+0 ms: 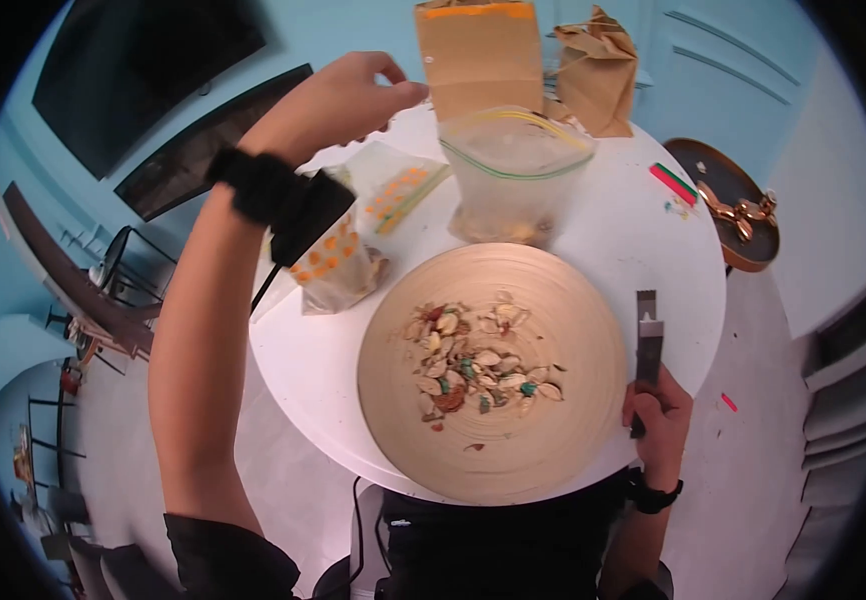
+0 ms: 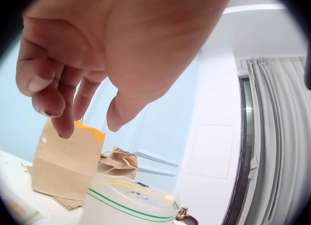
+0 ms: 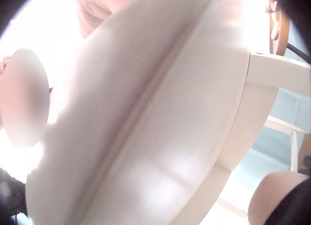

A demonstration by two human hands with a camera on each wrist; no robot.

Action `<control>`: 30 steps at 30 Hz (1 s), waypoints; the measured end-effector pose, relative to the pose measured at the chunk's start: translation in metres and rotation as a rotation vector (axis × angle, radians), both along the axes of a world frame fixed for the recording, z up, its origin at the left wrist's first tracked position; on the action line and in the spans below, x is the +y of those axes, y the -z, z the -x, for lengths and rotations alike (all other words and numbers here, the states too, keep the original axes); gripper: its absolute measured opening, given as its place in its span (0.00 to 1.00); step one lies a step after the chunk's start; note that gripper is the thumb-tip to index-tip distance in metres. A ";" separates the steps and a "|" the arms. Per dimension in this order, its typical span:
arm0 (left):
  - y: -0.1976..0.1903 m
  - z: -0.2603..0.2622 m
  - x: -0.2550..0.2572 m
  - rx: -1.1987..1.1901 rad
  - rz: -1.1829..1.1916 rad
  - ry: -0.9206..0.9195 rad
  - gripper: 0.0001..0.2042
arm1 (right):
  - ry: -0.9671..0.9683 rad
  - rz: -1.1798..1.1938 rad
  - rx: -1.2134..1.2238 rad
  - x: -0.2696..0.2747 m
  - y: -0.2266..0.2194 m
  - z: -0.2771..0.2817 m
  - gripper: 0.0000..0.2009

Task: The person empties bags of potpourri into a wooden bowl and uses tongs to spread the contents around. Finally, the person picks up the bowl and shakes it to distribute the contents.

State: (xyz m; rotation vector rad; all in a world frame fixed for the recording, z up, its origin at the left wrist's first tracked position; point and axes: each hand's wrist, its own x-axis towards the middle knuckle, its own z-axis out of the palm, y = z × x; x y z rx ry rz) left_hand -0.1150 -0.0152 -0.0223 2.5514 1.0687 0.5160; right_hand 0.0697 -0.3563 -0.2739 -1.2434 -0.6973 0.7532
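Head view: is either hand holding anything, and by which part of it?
Right hand grips the metal-tipped tool by the near end of its dark handle, tip pointing away from the person. Left hand holds nothing.

The bowl (image 1: 573, 440) looked like pale wood, smooth and low in sheen, with fine rings in its surface. Dry, papery-looking flakes (image 1: 488, 375) lay in it. The zip bag (image 1: 518, 185) was translucent, thin plastic; the paper bags (image 1: 483, 65) (image 1: 598, 90) were brown, matt and creased. The tool (image 1: 650, 340) had a metallic shine. The table (image 1: 303, 390) was smooth white, the ornament (image 1: 744, 216) glossy and gold-toned, the curtain (image 2: 284, 137) soft pleated cloth, the sleeve (image 1: 228, 560) matt black cloth.
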 end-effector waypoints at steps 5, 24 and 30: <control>-0.011 0.093 0.009 0.075 -0.083 -0.225 0.22 | 0.000 -0.014 -0.070 0.002 0.002 -0.001 0.34; 0.073 0.179 -0.010 -0.207 0.366 -0.369 0.20 | 0.154 0.109 -0.222 -0.012 -0.025 0.007 0.24; 0.076 0.160 -0.037 -0.465 0.476 -0.250 0.18 | 0.042 0.365 -0.510 -0.013 -0.096 0.014 0.25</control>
